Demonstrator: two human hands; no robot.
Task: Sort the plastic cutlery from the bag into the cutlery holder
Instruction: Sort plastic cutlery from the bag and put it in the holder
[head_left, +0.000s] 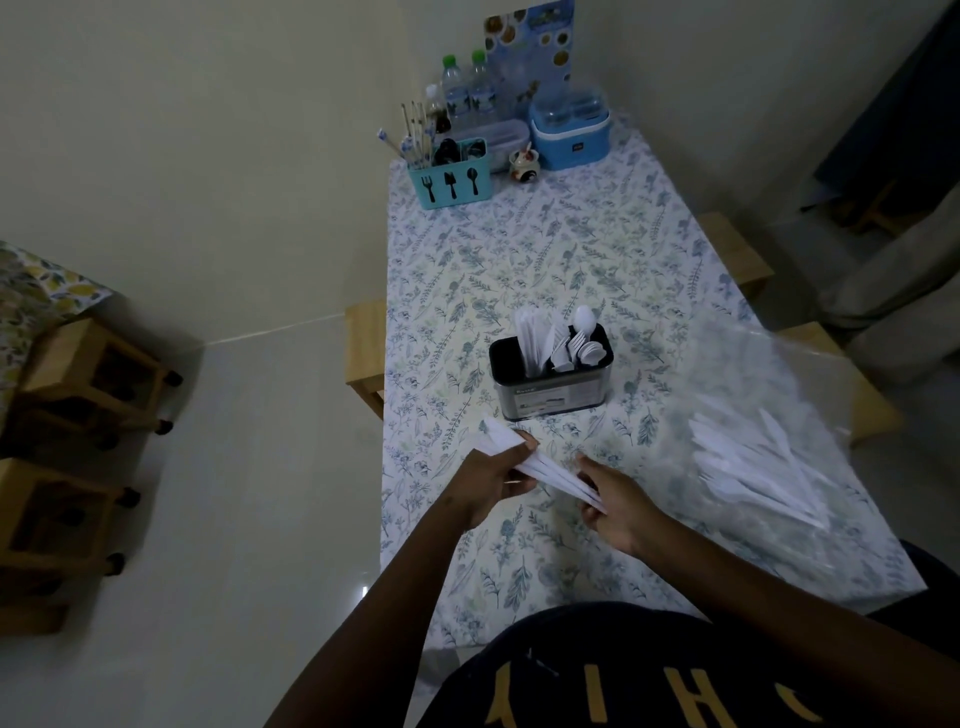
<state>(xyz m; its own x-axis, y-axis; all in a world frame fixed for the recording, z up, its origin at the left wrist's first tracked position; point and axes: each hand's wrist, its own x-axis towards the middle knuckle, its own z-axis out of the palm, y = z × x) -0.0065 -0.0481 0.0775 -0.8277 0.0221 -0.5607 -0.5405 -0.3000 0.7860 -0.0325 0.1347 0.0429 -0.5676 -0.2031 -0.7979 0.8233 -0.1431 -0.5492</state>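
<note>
Dark shirt (649, 670) with yellow lettering, at the bottom edge of the head view; two bare forearms reach from it over a table (519, 249) under a leaf-print cloth. Left hand (491, 480): fingers curled round a bundle of white plastic knives (545, 472), blade ends fanning out past the thumb toward the far left. Right hand (615, 506): fingers closed on the near end of the same bundle, which lies slantwise between the two hands above the cloth. Cutlery holder (550, 387): black and steel, upright on the table just beyond the hands, with knives in the left compartment, forks in the middle and spoons on the right. Clear plastic bag (779, 374): crumpled at the table's right edge, more white cutlery lying inside. Teal caddy (452, 179), water bottles (467, 88) and blue container (569, 135): grouped at the far end. Wooden stools (88, 374): on the floor, left.
</note>
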